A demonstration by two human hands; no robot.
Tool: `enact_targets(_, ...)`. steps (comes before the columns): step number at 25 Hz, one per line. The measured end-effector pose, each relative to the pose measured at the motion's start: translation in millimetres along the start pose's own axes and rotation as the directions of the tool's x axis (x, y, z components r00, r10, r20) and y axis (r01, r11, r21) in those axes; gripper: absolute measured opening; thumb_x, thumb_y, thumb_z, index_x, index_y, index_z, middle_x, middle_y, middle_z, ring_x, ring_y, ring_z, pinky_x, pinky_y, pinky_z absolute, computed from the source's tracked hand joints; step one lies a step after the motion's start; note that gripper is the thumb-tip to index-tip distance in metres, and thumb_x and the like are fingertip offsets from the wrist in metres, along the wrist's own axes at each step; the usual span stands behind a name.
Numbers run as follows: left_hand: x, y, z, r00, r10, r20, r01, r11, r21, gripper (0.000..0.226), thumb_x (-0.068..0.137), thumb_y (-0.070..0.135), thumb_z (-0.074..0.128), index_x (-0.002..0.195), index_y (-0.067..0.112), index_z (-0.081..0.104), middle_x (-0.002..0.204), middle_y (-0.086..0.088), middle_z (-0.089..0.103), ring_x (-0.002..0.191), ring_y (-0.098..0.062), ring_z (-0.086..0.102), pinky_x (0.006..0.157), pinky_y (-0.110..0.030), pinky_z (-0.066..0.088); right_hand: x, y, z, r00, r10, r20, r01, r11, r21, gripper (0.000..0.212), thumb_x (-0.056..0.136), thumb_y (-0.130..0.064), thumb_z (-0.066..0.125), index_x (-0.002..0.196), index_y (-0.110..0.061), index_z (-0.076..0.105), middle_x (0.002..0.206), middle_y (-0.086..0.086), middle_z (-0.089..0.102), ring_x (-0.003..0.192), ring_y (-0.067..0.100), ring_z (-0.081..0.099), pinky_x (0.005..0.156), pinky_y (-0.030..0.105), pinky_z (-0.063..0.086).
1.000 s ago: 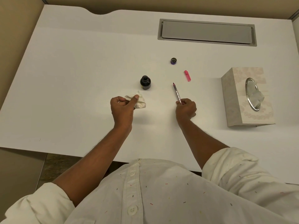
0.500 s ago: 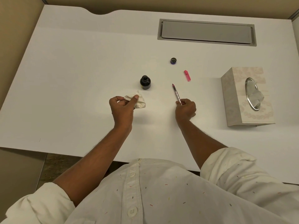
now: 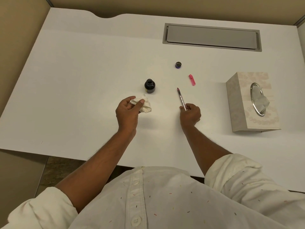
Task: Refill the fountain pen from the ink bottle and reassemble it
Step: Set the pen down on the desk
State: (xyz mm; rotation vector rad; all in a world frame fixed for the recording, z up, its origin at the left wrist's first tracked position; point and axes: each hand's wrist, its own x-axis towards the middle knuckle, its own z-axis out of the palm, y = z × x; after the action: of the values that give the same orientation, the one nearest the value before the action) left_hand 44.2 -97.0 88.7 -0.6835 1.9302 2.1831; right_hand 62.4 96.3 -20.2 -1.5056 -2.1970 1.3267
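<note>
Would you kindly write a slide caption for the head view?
The right hand holds the fountain pen; the left hand pinches a crumpled tissue near the open ink bottle on the desk.

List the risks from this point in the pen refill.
1. The ink bottle stands open, with its lid set aside. The left hand, holding the tissue, is close beside it, so a nudge might tip it and spill ink on the white table.
2. The right hand holds the pen only at its rear end, tip pointing away over the table. It might slip or drip ink.
</note>
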Motion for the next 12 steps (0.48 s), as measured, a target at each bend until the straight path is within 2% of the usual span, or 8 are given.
enact_targets(4, 3, 2, -7, 1.000, -0.024, 0.006, 0.024, 1.000, -0.019, 0.030, 0.076, 0.002, 0.073, 0.103, 0.006, 0.062, 0.089, -0.002, 0.070, 0.080, -0.011, 0.069, 0.069, -0.025, 0.056, -9, -1, -8, 1.000, 0.000, -0.014, 0.001, 0.999, 0.045, 0.035, 0.073, -0.016, 0.078, 0.103, -0.008, 0.065, 0.103, 0.007, 0.064, 0.097, 0.023, 0.060, 0.096, 0.043, 0.044)
enact_targets(6, 4, 4, -12, 0.999, -0.031, 0.013, 0.031, 0.999, -0.020, 0.029, 0.075, 0.002, 0.074, 0.102, 0.004, 0.063, 0.086, -0.001, 0.070, 0.077, -0.011, 0.068, 0.068, -0.024, 0.056, -20, -4, -10, 0.993, -0.091, -0.068, 0.093, 0.995, 0.028, 0.036, 0.074, -0.019, 0.078, 0.105, -0.006, 0.063, 0.106, 0.009, 0.062, 0.102, 0.026, 0.058, 0.093, 0.045, 0.044)
enact_targets(9, 4, 5, -23, 0.999, -0.027, 0.042, 0.027, 1.000, -0.005, 0.026, 0.074, 0.003, 0.075, 0.098, 0.004, 0.064, 0.088, -0.004, 0.069, 0.079, -0.015, 0.068, 0.070, -0.025, 0.056, -50, -14, -5, 0.937, -0.313, -0.152, 0.329, 0.940, 0.093, 0.025, 0.078, -0.016, 0.074, 0.097, -0.005, 0.064, 0.095, 0.010, 0.063, 0.091, 0.026, 0.060, 0.086, 0.046, 0.048)
enact_targets(11, 2, 6, -29, 0.998, -0.023, 0.066, 0.023, 1.000, 0.004, 0.024, 0.074, 0.004, 0.075, 0.096, 0.005, 0.065, 0.089, -0.006, 0.069, 0.080, -0.017, 0.068, 0.069, -0.024, 0.056, -76, -27, 2, 0.913, -0.387, -0.131, 0.405, 0.899, 0.166, 0.018, 0.081, -0.017, 0.071, 0.094, -0.005, 0.065, 0.090, 0.008, 0.064, 0.083, 0.022, 0.061, 0.081, 0.037, 0.050)
enact_targets(12, 1, 6, -32, 0.997, -0.024, 0.073, 0.024, 1.000, 0.005, 0.023, 0.074, 0.003, 0.075, 0.095, 0.005, 0.065, 0.089, -0.006, 0.069, 0.080, -0.017, 0.068, 0.068, -0.024, 0.056, -90, -35, 4, 0.919, -0.388, -0.068, 0.393, 0.892, 0.223, 0.018, 0.083, -0.019, 0.070, 0.094, -0.005, 0.066, 0.089, 0.007, 0.066, 0.080, 0.018, 0.062, 0.078, 0.031, 0.050)
